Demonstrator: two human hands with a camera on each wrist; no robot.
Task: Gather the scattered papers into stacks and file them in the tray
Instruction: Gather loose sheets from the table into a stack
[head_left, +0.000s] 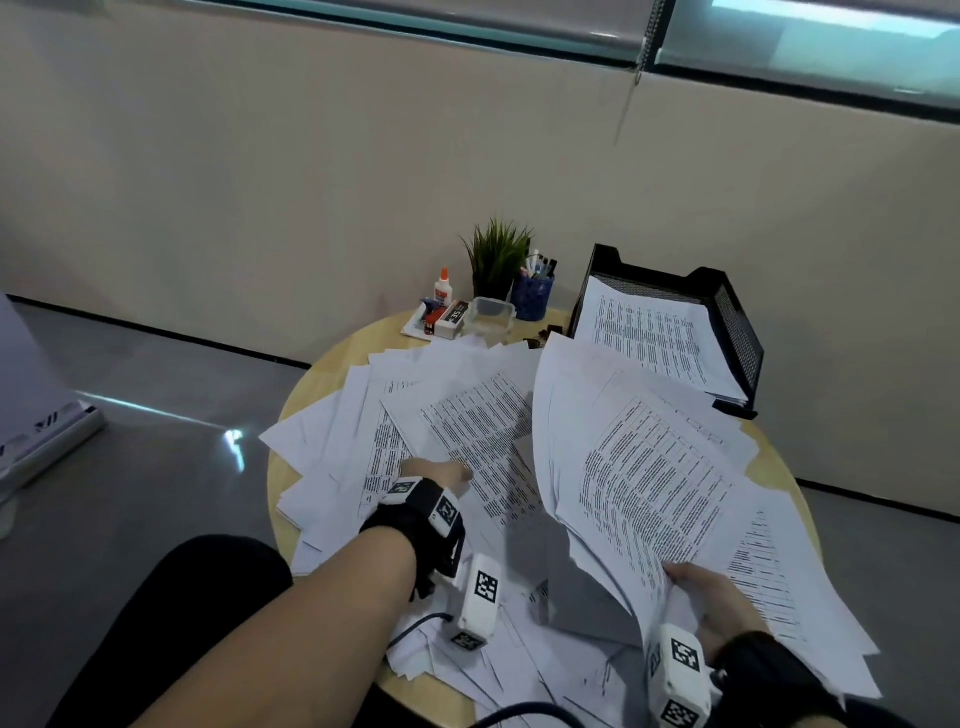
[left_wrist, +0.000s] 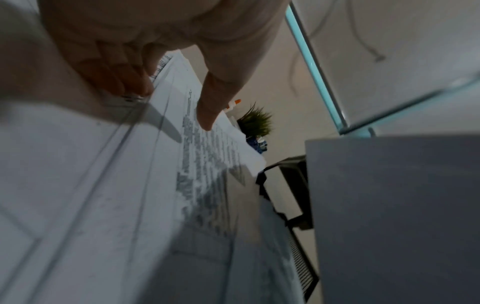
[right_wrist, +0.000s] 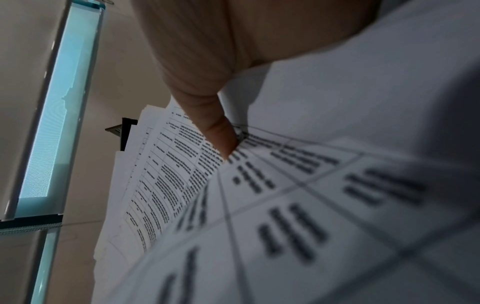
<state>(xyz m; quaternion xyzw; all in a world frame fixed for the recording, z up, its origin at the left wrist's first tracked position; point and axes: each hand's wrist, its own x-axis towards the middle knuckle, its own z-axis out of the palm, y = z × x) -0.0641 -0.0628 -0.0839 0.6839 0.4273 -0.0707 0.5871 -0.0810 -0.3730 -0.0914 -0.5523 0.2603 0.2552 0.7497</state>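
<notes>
Printed white papers (head_left: 467, 421) lie scattered over a round wooden table (head_left: 779, 473). My right hand (head_left: 701, 597) grips a fanned bundle of sheets (head_left: 639, 467) by its near edge, lifted and tilted up on the right; the thumb (right_wrist: 218, 131) presses on the top page (right_wrist: 298, 185). My left hand (head_left: 441, 475) rests on the loose sheets at the table's left, fingers (left_wrist: 124, 80) straight and touching paper (left_wrist: 202, 164). A black mesh tray (head_left: 737, 332) at the back right holds a stack of pages (head_left: 649, 332).
Behind the papers stand a glue bottle (head_left: 443, 286), a small plant (head_left: 498, 254), a blue pen cup (head_left: 532, 296), a clear plastic box (head_left: 491, 312) and a stapler box (head_left: 449, 317). A beige wall runs close behind the table. Grey floor lies to the left.
</notes>
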